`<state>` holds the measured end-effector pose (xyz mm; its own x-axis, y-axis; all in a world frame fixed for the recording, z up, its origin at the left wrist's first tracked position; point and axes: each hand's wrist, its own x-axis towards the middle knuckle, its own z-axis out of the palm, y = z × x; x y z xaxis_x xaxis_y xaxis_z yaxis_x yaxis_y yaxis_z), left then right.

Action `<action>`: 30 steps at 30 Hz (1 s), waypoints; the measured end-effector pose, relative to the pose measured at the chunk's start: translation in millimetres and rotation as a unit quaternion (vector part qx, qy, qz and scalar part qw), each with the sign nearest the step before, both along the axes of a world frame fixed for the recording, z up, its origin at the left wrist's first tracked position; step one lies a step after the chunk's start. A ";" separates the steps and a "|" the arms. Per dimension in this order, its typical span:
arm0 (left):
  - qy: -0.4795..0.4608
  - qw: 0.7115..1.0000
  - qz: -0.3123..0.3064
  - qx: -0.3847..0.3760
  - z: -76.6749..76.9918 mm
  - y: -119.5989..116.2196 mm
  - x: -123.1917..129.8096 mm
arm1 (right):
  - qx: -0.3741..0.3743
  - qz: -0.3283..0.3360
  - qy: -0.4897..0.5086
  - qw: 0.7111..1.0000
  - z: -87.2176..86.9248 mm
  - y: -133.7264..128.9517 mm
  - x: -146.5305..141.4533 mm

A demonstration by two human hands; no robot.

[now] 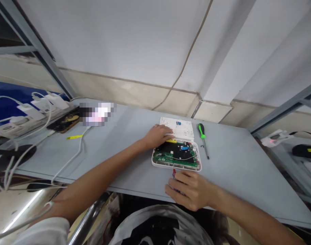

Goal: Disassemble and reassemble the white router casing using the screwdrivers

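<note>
red tool [174, 172]: grasping with right hand [189, 190], pointing into white case [161, 165] beyond those fingers; resting left hand [157, 136] at its far edge, cannot tell if gripping

A grey table [129, 136] carries an opened device [163, 158], screwdriver [202, 136] and phone [64, 119].

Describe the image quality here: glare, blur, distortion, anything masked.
Head view: wide-angle stretch, with the metal frame at left slanting; head view: a bright glare streak on the floor, lower left; head view: a pixelated patch masks a glowing area; head view: fine markings on the circuit board too soft to read.
</note>
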<state>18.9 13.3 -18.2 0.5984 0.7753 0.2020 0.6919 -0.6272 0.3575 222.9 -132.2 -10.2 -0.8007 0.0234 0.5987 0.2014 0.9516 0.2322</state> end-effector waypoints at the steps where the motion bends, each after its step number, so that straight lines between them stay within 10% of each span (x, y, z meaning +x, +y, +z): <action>1: -0.006 1.000 -0.006 0.000 -0.7 0.6 -0.8 | 0.013 -0.002 -0.006 1.000 -2.3 -0.1 -1.3; 11: -0.080 0.970 -0.209 -0.098 27.9 -10.6 -19.1 | 0.031 -0.002 -0.024 0.999 -12.6 8.5 4.2; 25: -0.016 0.975 -0.203 -0.094 38.5 -21.4 -17.5 | -0.017 -0.045 -0.086 0.995 4.0 7.8 9.6; 28: -0.012 0.975 -0.197 -0.099 42.9 -22.8 -17.3 | -0.093 -0.020 0.056 0.994 3.7 4.7 10.8; 30: -0.004 0.976 -0.191 -0.108 46.1 -23.8 -17.4 | -0.204 -0.041 0.268 0.941 3.6 7.3 12.7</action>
